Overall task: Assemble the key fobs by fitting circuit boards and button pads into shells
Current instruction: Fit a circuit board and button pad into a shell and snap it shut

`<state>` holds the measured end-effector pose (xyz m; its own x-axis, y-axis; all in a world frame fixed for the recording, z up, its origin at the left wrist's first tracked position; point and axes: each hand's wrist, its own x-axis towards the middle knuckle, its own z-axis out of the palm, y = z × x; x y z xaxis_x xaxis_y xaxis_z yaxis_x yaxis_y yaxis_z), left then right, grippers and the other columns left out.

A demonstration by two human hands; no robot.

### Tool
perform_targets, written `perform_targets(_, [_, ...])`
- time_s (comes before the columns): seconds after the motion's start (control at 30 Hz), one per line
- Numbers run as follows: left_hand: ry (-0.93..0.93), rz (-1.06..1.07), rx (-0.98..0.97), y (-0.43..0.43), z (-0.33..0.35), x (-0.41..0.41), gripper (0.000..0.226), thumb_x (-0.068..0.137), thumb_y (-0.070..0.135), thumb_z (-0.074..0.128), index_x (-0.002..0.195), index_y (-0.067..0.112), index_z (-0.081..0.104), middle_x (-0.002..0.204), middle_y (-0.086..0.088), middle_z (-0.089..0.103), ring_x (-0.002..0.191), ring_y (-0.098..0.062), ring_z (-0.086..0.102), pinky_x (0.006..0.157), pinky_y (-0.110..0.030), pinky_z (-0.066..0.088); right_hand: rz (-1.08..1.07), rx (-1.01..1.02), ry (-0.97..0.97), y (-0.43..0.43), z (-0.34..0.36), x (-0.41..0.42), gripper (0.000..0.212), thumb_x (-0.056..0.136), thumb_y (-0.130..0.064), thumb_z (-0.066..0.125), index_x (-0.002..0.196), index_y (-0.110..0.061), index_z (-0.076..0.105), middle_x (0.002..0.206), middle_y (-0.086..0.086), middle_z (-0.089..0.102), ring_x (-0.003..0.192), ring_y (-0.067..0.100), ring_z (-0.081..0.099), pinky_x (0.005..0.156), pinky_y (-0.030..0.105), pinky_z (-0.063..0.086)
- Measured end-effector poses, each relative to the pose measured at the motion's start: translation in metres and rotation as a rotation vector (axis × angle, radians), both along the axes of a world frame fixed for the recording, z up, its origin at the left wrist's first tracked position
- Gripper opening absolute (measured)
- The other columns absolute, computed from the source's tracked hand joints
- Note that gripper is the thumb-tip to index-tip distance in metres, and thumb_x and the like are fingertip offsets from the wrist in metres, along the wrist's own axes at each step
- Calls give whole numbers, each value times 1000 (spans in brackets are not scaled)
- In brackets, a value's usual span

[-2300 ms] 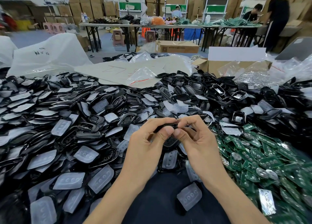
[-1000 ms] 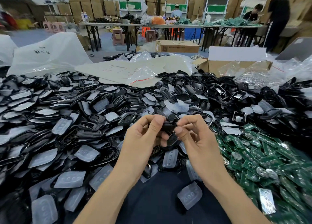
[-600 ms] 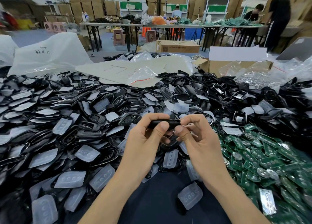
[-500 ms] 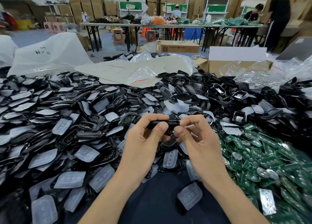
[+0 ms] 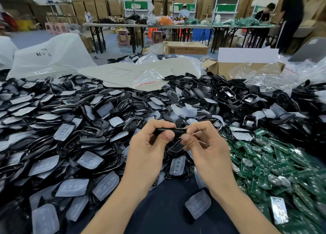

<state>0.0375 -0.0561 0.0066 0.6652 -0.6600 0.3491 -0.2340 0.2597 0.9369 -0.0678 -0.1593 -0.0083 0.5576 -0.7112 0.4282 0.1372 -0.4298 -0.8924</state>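
Our left hand (image 5: 146, 151) pinches one end of the black shell (image 5: 173, 130), held edge-on between the hands; our right hand (image 5: 208, 151) pinches the other. Circuit boards (image 5: 275, 165) lie right of it. We judge the shell light, rigid, slick: grip the rims. Whether a board sits inside is hidden.

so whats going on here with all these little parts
A person is putting key fobs together by hand. The left hand and right hand both pinch one black shell, held edge-on above the heap, with curled fingers. Around them, loose shells and translucent button pads are piled to the left and ahead, green circuit boards to the right. Whether a board or pad is already inside the held shell cannot be told.
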Motion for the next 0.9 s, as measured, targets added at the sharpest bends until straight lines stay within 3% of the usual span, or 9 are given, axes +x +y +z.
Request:
perform_targets(0.17, [40, -56, -13, -2, 2, 0, 12, 93, 15, 65, 103, 17, 71, 95, 11, 76, 85, 0, 69, 75, -12, 51, 38, 45, -47, -1, 3, 0, 9, 87, -48, 68, 90, -43, 61, 86, -9, 72, 78, 13, 71, 75, 40, 61])
perform_targets(0.27, [76, -97, -28, -3, 1, -2, 12, 95, 9, 64, 106, 13, 67, 98, 15, 76, 89, 2, 70, 75, -11, 52, 94, 87, -112, -2, 6, 1, 11, 94, -33, 71, 90, -39, 62, 99, -9, 73, 86, 14, 72, 79, 31, 60])
perform_targets(0.5, [68, -165, -41, -2, -1, 0, 31, 96, 3, 63, 118, 25, 61, 118, 8, 71, 116, -6, 64, 92, -13, 48, 133, 201, -166, -2, 11, -1, 17, 80, -33, 74, 93, -41, 67, 111, -10, 75, 99, 9, 71, 84, 19, 54])
perform_targets(0.7, [-18, -138, 26, -3, 0, -2, 33, 96, 4, 65, 119, 27, 61, 117, 20, 70, 115, 5, 61, 89, -9, 46, 121, 200, -196, -1, 14, -1, 19, 82, -27, 73, 93, -40, 68, 112, -10, 75, 104, 8, 71, 85, 15, 53])
perform_targets(0.8, [-71, -134, 77, -4, -1, -2, 36, 96, 10, 66, 121, 34, 60, 120, 24, 67, 121, 6, 56, 94, -15, 47, 114, 166, -195, 1, 14, -2, 24, 84, -22, 73, 93, -43, 69, 111, -13, 75, 105, 5, 69, 86, 11, 51])
perform_targets(0.9, [-54, -150, 68, -4, -1, -1, 39, 95, 6, 66, 123, 32, 59, 118, 29, 66, 119, 10, 56, 92, -8, 45, 121, 132, -160, 1, 15, -3, 34, 90, -12, 73, 100, -45, 71, 111, -14, 74, 107, 5, 68, 87, 12, 51])
